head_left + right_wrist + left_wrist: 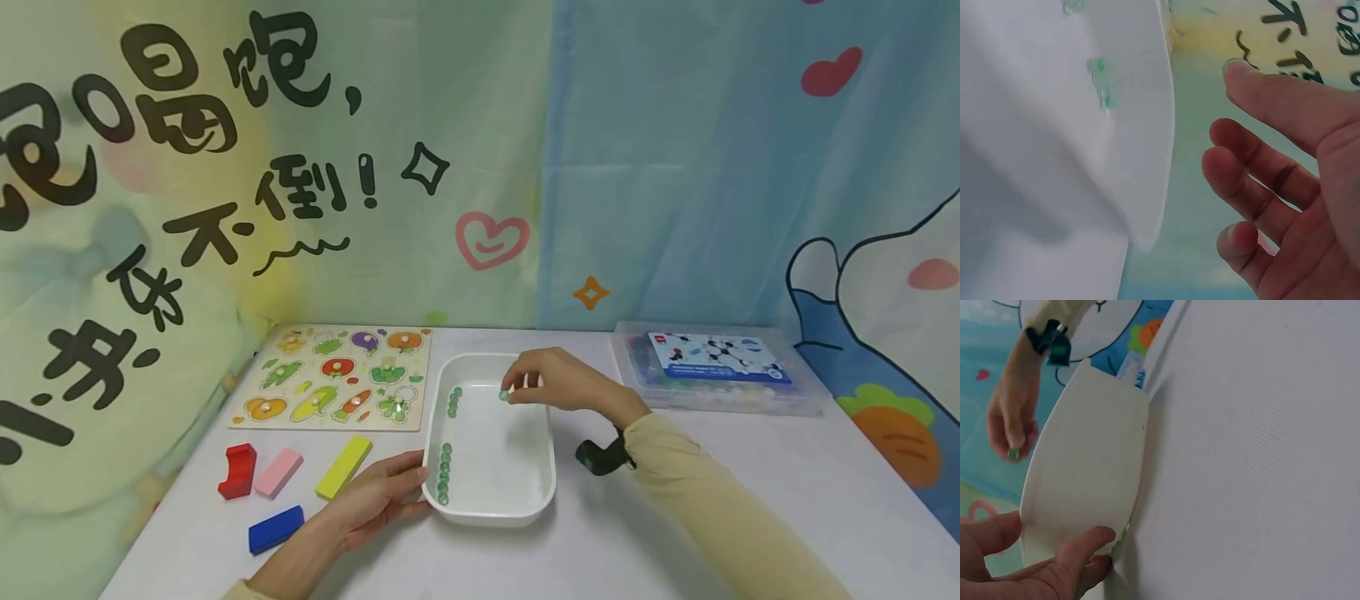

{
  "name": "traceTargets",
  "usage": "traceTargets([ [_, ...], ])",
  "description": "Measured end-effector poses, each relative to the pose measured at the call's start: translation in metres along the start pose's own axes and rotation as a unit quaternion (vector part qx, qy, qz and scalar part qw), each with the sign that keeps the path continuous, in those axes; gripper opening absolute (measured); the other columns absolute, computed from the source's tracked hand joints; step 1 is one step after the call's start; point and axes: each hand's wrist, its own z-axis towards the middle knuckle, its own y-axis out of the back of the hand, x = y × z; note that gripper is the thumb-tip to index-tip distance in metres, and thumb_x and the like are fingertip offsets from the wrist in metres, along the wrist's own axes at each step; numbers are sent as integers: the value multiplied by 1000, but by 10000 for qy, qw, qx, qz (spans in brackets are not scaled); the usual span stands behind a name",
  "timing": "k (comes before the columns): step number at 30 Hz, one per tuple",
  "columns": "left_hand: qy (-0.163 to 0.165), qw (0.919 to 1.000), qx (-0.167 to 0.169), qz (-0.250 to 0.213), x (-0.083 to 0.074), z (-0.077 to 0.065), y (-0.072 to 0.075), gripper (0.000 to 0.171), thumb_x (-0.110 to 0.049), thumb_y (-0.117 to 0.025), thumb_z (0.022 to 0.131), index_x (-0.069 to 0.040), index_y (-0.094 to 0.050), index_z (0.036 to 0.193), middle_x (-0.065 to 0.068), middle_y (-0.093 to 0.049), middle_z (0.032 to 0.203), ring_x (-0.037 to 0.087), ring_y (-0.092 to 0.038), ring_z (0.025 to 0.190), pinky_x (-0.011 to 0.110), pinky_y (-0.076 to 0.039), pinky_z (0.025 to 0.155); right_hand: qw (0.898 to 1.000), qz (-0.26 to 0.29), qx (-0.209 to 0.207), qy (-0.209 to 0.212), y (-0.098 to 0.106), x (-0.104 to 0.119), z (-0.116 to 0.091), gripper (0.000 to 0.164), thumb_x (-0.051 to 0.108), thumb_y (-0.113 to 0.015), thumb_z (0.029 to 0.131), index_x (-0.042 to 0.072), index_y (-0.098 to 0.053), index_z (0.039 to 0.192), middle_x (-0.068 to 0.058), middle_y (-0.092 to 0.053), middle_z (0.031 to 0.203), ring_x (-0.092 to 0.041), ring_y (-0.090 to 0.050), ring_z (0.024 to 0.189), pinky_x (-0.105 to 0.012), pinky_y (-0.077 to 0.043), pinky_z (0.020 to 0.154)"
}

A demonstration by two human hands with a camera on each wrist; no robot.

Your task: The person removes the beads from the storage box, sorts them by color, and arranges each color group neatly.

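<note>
The right hand (pixel 558 379) pinches a small green bead (pixel 504 395) between thumb and fingertips, its other fingers loosely curled; the bead sits at the tips of that hand, over the far right part of a white tray (pixel 498 467); the left hand (pixel 382 498) is partly closed on the tray's near left side — thumb at the rim, fingers against the outer wall; inside, along the tray's left side, lie two lines of green beads, a shorter far one (pixel 453 402) and a longer near one (pixel 444 473), with a gap between; the tray is on a white surface (pixel 600 533); left of it are a red block (pixel 238 471), a pink block (pixel 279 472), a yellow block (pixel 344 467) and a blue block (pixel 275 529), with a vegetable puzzle board (pixel 300 390) behind them; a clear plastic case (pixel 787 398) lies at the far right; beyond hangs a printed curtain (pixel 480 83) — green and yellow at left, blue at right — with dark lettering, hearts and cartoon figures.
</note>
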Motion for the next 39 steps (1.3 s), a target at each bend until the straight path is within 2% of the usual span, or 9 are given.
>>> traceTargets([
  [3, 4, 10000, 2, 10, 0, -1, 0, 65, -22, -54, 99, 3, -23, 151, 24, -34, 152, 25, -54, 126, 39, -51, 103, 9997, -58, -245, -49, 8, -16, -27, 15, 25, -71, 88, 18, -73, 101, 5, -68, 94, -8, -58, 79, -20, -50, 62],
  [6, 27, 10000, -26, 35, 0, -1, 0, 65, -23, -54, 99, 3, -24, 151, 24, -34, 152, 25, -54, 126, 39, -51, 103, 9991, -39, -397, -150, 6, -34, -56, 15, 25, -71, 88, 19, -73, 101, 6, -68, 93, -5, -56, 78, -19, -50, 59],
  [12, 72, 9999, -76, 51, 1, 0, 1, 65, -23, -54, 100, 2, -24, 151, 23, -34, 153, 24, -55, 126, 38, -52, 103, 9985, 320, -436, -122, -21, -65, -109, 12, 21, -71, 88, 15, -72, 99, 4, -69, 91, 2, -51, 74, -17, -48, 57],
  [16, 61, 10000, -47, 39, 1, 0, 2, 66, -24, -55, 99, 2, -24, 151, 23, -35, 153, 24, -55, 126, 38, -52, 103, 9978, 552, -293, -221, -43, -76, -131, 11, 20, -71, 88, 14, -72, 98, 6, -69, 90, 5, -50, 75, -18, -48, 58],
  [23, 32, 10000, 24, -86, 1, 0, 1, 64, -22, -53, 100, 3, -23, 151, 23, -34, 153, 23, -55, 126, 38, -51, 104, 9974, 550, -363, -274, -65, -83, -143, 13, 29, -71, 87, 18, -73, 95, 11, -65, 87, 6, -47, 72, -17, -46, 58],
  [27, 37, 9999, 24, -120, 1, 0, 1, 64, -21, -53, 100, 3, -22, 151, 23, -35, 152, 22, -55, 125, 37, -51, 103, 9963, 674, -442, -304, -70, -84, -146, 12, 29, -71, 87, 20, -73, 95, 12, -63, 86, 5, -45, 71, -16, -45, 57],
  [34, 0, 9999, 29, -115, 2, 0, 1, 63, -21, -52, 100, 3, -23, 151, 23, -35, 152, 22, -55, 125, 37, -51, 103, 9958, 624, -675, -22, -76, -85, -150, 9, 27, -72, 87, 20, -72, 93, 9, -57, 85, 3, -42, 68, -15, -40, 54],
  [39, -10, 10000, 2, -74, 3, 1, 2, 63, -21, -53, 100, 3, -24, 151, 23, -36, 152, 21, -56, 124, 37, -51, 103, 9954, 562, -777, -75, -80, -84, -151, 9, 27, -73, 86, 22, -71, 93, 10, -56, 85, 3, -42, 67, -13, -41, 54],
])
